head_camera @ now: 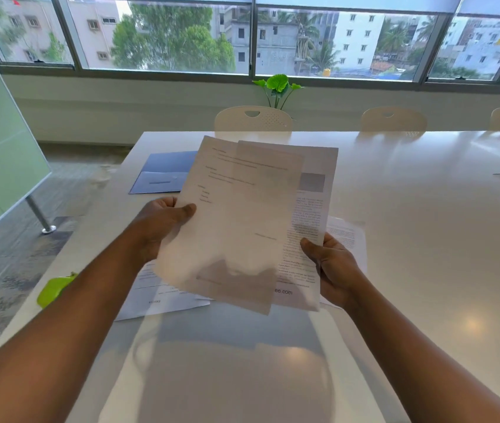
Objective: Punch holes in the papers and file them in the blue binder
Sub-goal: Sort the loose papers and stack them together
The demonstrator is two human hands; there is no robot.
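Holding papers in both hands; "ee.com" legible

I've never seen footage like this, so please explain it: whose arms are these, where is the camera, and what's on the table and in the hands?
There is no machine here. A person wears a camera on the head, looking down at both bare arms. The left hand and right hand each grip a side of some loose printed white paper sheets, held above the glossy white table. More printed sheets lie on the table below. The flat blue binder lies farther back on the left, and a lime-green object, possibly the hole punch, sits at the table's left edge.
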